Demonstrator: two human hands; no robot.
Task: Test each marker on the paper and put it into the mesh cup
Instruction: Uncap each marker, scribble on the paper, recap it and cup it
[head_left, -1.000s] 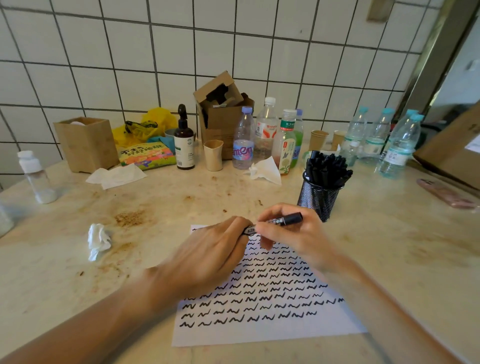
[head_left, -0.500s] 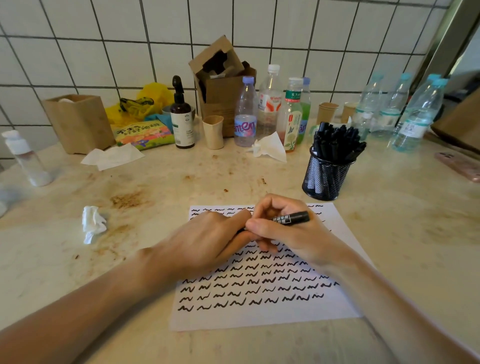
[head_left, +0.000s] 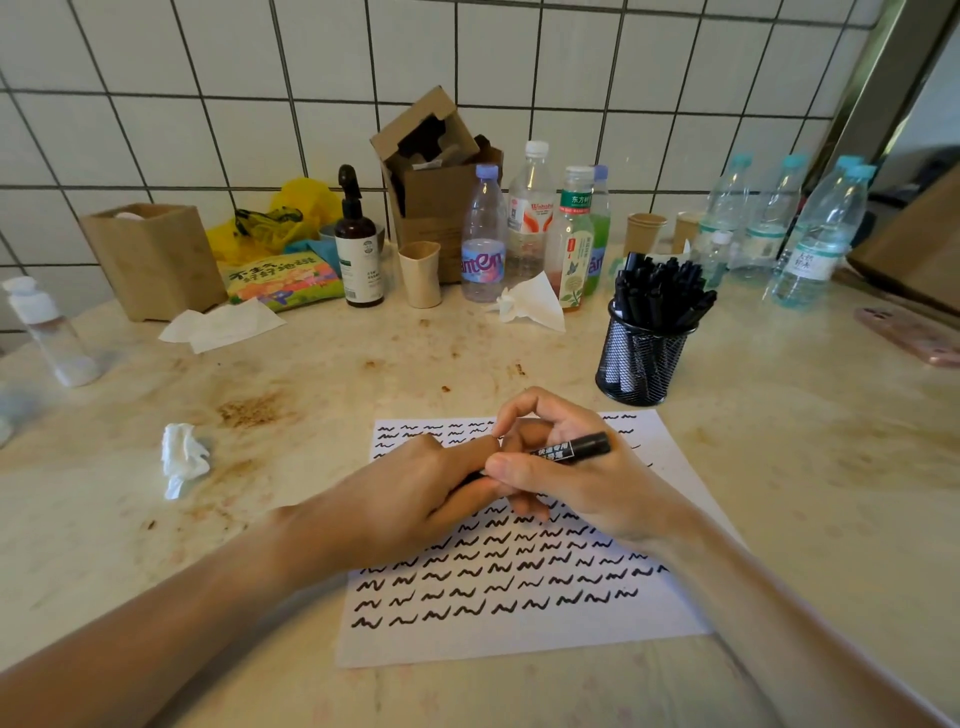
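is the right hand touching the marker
Touching. The head view shows the right hand pinching the marker between thumb and fingers above the paper.

Both hands (head_left: 519, 483) meet over the paper (head_left: 519, 634); the mesh cup (head_left: 641, 358) stands behind and right, a crumpled tissue (head_left: 183, 458) left.
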